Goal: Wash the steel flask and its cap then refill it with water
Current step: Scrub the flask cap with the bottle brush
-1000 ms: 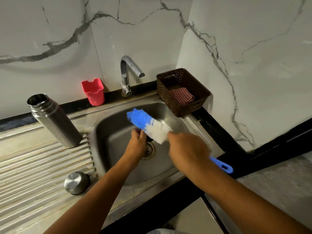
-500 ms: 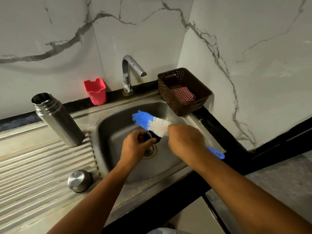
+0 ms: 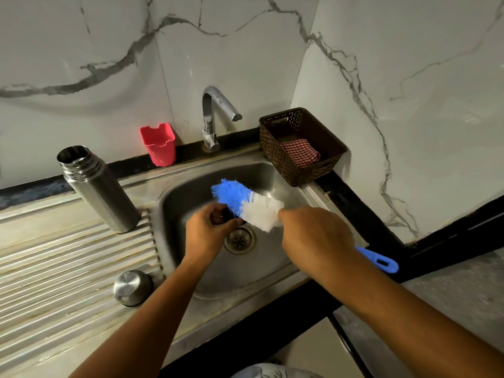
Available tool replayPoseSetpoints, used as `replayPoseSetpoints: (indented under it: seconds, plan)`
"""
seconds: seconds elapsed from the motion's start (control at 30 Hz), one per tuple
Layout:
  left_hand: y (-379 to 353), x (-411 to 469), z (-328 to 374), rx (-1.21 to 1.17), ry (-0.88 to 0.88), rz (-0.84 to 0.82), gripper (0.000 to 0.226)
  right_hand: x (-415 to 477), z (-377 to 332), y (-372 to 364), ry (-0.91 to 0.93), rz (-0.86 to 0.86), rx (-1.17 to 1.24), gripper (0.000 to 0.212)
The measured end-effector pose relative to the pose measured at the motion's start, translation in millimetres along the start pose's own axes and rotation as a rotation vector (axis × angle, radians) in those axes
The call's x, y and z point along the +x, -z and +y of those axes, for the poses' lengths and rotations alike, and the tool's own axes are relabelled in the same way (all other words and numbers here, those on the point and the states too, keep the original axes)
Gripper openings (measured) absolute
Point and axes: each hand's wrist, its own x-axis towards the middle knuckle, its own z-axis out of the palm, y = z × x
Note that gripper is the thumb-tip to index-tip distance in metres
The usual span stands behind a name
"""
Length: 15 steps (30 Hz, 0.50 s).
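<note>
The open steel flask (image 3: 99, 190) stands upright on the ribbed drainboard, left of the sink basin (image 3: 191, 197). A round steel cap (image 3: 132, 287) lies on the drainboard near the basin's front left corner. Over the basin, my left hand (image 3: 208, 233) pinches a small dark part, mostly hidden by my fingers. My right hand (image 3: 313, 237) grips the blue handle of a bottle brush (image 3: 246, 204). Its blue and white bristles press against the dark part. The handle's end (image 3: 380, 261) sticks out behind my right wrist.
A steel tap (image 3: 214, 115) stands behind the basin, with no water running. A red plastic cup (image 3: 159, 144) sits left of it. A brown basket (image 3: 321, 144) holding a checked cloth (image 3: 300, 154) sits at the basin's right rear corner. The drain (image 3: 240, 240) lies below my hands.
The brush has slid back and forth across the dark part in my left hand. Both hands stay over the drain. The flask and steel cap have not moved.
</note>
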Motion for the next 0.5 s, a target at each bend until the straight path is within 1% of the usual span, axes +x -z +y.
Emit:
replayPoseSetpoints:
  seconds: [0.07, 0.13, 0.2, 0.27, 0.33, 0.37, 0.43, 0.5]
  plan:
    - [-0.6, 1.9, -0.4, -0.001, 0.002, -0.001, 0.035, -5.3, -1.4, -0.3, 0.035, 0.038, -0.020, 0.027]
    - [-10.4, 0.4, 0.4, -0.036, 0.017, -0.066, 0.035, 9.3, -6.8, -1.4, -0.028, 0.008, 0.019, 0.027]
    - [-20.7, -2.2, -2.7, -0.106, 0.082, -0.089, 0.037, 26.8, -10.2, -6.6, -0.084, -0.015, 0.108, 0.029]
    - [-22.6, -0.5, -7.0, -0.276, 0.227, -0.040, 0.036, 27.6, -7.2, -9.3, -0.089, -0.031, 0.176, 0.027]
    - [-17.1, 5.4, -7.4, -0.589, 0.484, 0.023, 0.037, 12.3, 1.5, -12.7, -0.032, 0.002, 0.219, 0.022]
    - [-15.3, 6.3, -5.1, -0.718, 0.586, 0.034, 0.037, 3.0, 5.7, -15.3, 0.000, 0.023, 0.246, 0.021]
    - [-19.7, 4.5, 2.9, -0.850, 0.723, -0.004, 0.036, -2.1, 8.2, -20.7, 0.013, 0.058, 0.275, 0.020]
    - [-29.2, -2.4, 17.2, -0.891, 0.787, -0.065, 0.036, 13.8, 3.2, -27.0, -0.026, 0.083, 0.288, 0.020]
